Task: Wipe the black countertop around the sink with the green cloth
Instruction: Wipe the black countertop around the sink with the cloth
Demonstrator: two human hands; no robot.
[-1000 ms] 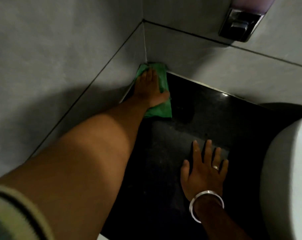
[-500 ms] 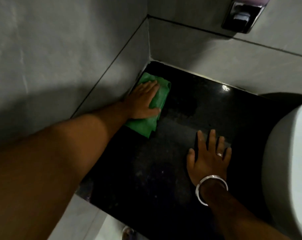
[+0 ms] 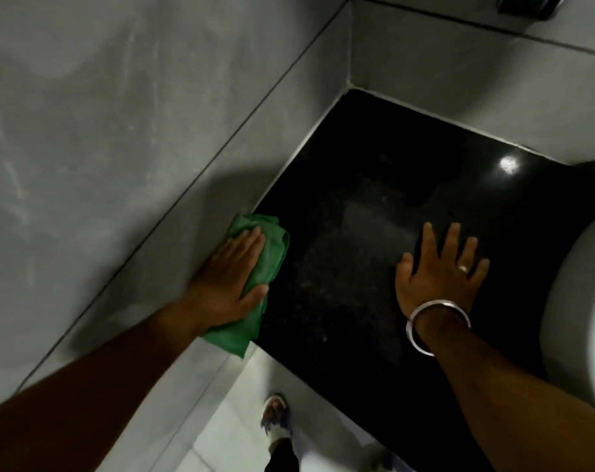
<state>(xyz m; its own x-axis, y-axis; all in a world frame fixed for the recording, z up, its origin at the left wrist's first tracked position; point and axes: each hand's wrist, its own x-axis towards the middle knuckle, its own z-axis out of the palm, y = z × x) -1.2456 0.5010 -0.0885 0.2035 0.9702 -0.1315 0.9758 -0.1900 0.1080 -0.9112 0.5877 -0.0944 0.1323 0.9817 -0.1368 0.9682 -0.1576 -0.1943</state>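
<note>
Two hands flat, nothing gripped. Left hand (image 3: pixel 229 282), fingers straight, presses the green cloth (image 3: pixel 270 264) at the countertop's (image 3: pixel 374 158) front left corner, against the wall (image 3: pixel 119 131); the cloth's tail overhangs the front edge. Right hand (image 3: pixel 440 270) is open, fingers spread, braced beside the sink (image 3: pixel 578 318). Looks about midway: hazy patch mid-counter, sink-side strip likely left to wipe.

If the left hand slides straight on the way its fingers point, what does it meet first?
Bare countertop ahead, so the left hand and cloth look free until the back corner; the side wall may brush it sooner.
</note>
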